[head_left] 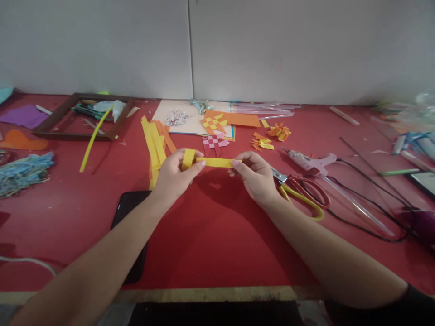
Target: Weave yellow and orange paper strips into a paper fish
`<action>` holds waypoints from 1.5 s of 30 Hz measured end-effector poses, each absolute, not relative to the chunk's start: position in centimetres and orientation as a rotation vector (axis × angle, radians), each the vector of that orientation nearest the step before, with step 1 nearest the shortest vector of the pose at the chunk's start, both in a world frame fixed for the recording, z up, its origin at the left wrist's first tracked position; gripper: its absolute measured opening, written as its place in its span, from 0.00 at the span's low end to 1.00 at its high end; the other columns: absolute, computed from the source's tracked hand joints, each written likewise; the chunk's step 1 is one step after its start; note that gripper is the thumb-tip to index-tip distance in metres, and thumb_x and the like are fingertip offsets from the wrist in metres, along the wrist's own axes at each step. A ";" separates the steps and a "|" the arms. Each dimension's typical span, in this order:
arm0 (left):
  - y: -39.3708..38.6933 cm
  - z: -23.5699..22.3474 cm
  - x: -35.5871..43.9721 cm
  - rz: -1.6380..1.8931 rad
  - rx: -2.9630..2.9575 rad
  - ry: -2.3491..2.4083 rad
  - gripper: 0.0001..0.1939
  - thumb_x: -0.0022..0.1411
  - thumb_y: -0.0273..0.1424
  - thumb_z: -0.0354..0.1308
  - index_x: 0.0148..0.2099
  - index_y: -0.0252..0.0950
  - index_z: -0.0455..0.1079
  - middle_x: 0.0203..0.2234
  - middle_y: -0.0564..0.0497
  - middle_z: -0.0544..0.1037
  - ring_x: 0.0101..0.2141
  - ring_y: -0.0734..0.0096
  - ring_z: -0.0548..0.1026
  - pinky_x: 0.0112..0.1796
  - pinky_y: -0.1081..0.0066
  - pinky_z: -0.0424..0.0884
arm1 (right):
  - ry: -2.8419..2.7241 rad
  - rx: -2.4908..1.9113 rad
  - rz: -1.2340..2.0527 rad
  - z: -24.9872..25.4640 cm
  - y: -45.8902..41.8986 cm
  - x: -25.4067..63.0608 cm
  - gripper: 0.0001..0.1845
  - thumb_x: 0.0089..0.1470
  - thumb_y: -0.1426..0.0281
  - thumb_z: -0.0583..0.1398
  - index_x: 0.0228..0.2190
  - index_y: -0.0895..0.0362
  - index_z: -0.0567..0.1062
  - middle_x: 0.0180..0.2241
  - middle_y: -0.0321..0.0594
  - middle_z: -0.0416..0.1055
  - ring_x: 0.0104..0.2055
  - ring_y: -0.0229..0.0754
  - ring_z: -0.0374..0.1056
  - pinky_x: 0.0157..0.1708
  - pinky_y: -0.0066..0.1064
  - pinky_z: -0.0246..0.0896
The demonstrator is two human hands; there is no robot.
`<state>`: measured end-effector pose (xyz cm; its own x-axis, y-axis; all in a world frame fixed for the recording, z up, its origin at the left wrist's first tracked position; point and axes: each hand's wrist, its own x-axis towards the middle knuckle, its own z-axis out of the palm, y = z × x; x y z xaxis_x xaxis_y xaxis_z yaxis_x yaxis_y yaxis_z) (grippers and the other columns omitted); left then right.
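A yellow paper strip [219,162] stretches level between my two hands above the red table. My left hand [175,174] pinches its left end, where a looped part of yellow paper stands up between the fingers. The right end is pinched between thumb and fingers of my right hand [256,176]. Just behind my left hand lies a pile of yellow and orange paper strips [154,140]. Beyond the strip are a pink woven paper fish [212,143] and a yellow and orange woven piece [215,123]. Scissors [302,192] with red and yellow handles lie beside my right wrist.
A pink glue gun [312,162] with a black cable lies at the right. Paper scraps [279,131] sit behind my right hand. A black phone [136,267] is under my left forearm. A brown wooden frame [50,129] holds small items at the back left. A wall [272,50] borders the table [204,253].
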<state>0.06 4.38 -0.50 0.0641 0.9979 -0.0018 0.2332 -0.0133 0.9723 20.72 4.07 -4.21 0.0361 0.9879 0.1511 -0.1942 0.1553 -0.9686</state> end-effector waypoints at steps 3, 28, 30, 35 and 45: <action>4.3 -0.5 0.1 1.034 1.424 1.335 0.10 0.58 0.38 0.63 0.41 0.41 0.71 0.23 0.57 0.68 0.19 0.79 0.63 0.20 0.76 0.60 | -1.107 -0.984 1.139 -4.3 4.2 20.7 0.13 0.49 0.62 0.68 0.30 0.54 0.72 0.24 0.31 0.71 0.25 0.34 0.68 0.30 0.30 0.66; 4.3 -0.5 0.1 1.021 1.405 1.380 0.11 0.58 0.39 0.62 0.41 0.41 0.71 0.23 0.56 0.69 0.19 0.78 0.64 0.21 0.76 0.62 | -1.014 -1.034 1.107 -4.3 4.3 20.7 0.14 0.47 0.63 0.68 0.34 0.54 0.72 0.29 0.32 0.70 0.27 0.33 0.70 0.32 0.31 0.70; 4.3 -0.5 0.1 1.021 1.397 1.375 0.11 0.58 0.39 0.62 0.41 0.41 0.71 0.23 0.57 0.68 0.19 0.78 0.64 0.21 0.76 0.62 | -0.999 -1.028 1.106 -4.2 4.3 20.7 0.14 0.47 0.63 0.68 0.34 0.54 0.72 0.30 0.32 0.70 0.28 0.33 0.70 0.32 0.31 0.70; 4.4 -0.8 0.0 1.025 1.413 1.388 0.12 0.58 0.40 0.62 0.42 0.41 0.71 0.23 0.57 0.67 0.20 0.78 0.64 0.21 0.76 0.62 | -1.001 -1.022 1.090 -4.3 4.4 20.7 0.13 0.47 0.64 0.68 0.34 0.54 0.73 0.31 0.33 0.70 0.29 0.34 0.70 0.34 0.31 0.72; 4.5 -0.7 0.1 1.022 1.437 1.446 0.11 0.58 0.39 0.61 0.40 0.40 0.70 0.25 0.56 0.70 0.21 0.78 0.65 0.21 0.76 0.62 | -1.013 -1.013 1.090 -4.6 4.5 20.9 0.13 0.46 0.65 0.70 0.35 0.53 0.76 0.30 0.32 0.74 0.31 0.33 0.72 0.38 0.31 0.71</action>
<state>0.09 4.48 -0.70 0.0045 0.9999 -0.0145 0.3197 0.0123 0.9474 20.90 4.52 -4.63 0.1616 0.9782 0.1303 -0.2011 0.1619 -0.9661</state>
